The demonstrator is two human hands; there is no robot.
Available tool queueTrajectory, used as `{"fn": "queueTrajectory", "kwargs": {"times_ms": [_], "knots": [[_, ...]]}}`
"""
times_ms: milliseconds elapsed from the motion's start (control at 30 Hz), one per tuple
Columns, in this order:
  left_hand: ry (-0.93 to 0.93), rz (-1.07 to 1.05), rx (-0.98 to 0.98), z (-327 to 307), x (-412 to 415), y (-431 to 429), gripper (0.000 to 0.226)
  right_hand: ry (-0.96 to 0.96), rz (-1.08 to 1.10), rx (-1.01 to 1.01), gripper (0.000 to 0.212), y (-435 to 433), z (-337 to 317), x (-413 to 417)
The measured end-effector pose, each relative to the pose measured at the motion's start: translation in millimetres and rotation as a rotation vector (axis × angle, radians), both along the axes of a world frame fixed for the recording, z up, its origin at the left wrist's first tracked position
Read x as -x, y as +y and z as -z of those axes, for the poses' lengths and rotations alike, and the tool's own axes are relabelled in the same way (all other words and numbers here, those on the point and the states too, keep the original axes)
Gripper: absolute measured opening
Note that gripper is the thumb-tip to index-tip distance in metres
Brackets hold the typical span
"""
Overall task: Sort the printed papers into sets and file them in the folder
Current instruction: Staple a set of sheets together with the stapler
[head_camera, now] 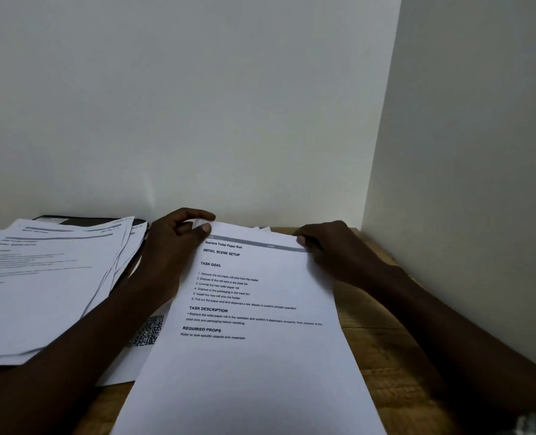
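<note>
A printed sheet [254, 356] headed "Replace Toilet Paper Roll" lies in front of me on the wooden table, with other sheets showing under its top edge. My left hand [169, 255] pinches its top left corner between thumb and fingers. My right hand [329, 249] holds the top right corner, fingers curled on the edge. A fanned stack of printed papers [40, 284] lies to the left, on top of a dark folder [81, 220] whose far edge shows behind it.
A sheet with a QR code [149, 331] pokes out under my left forearm. The wooden table [385, 356] sits in a corner, with a white wall behind and another close on the right.
</note>
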State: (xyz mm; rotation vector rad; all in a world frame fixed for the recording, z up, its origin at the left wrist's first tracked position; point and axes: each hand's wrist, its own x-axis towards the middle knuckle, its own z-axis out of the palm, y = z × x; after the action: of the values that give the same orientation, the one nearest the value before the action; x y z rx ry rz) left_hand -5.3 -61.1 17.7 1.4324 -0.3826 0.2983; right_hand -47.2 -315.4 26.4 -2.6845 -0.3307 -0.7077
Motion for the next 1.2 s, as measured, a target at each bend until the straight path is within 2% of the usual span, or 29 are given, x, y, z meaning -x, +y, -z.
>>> {"fn": "queueTrajectory", "kwargs": {"times_ms": [200, 467, 700, 1033, 1133, 1200], "knots": [[0.039, 0.008, -0.008, 3, -6, 5, 0.023, -0.093, -0.088, -0.056, 0.020, 0, -6, 4], [0.133, 0.046, -0.019, 3, -10, 13, 0.018, -0.066, -0.054, -0.128, 0.019, 0, -6, 7], [0.314, 0.083, -0.087, 0, -10, 23, 0.017, -0.035, -0.059, -0.106, 0.016, 1, -5, 8], [0.292, 0.037, -0.139, -2, -14, 24, 0.014, 0.072, -0.011, -0.039, 0.009, -4, -2, -2], [0.290, -0.014, -0.223, 4, -20, 22, 0.018, 0.058, -0.026, 0.048, 0.021, 14, -27, -17], [0.261, -0.055, -0.265, 3, -22, 18, 0.021, 0.023, -0.095, 0.062, 0.022, 39, -50, -40]]}}
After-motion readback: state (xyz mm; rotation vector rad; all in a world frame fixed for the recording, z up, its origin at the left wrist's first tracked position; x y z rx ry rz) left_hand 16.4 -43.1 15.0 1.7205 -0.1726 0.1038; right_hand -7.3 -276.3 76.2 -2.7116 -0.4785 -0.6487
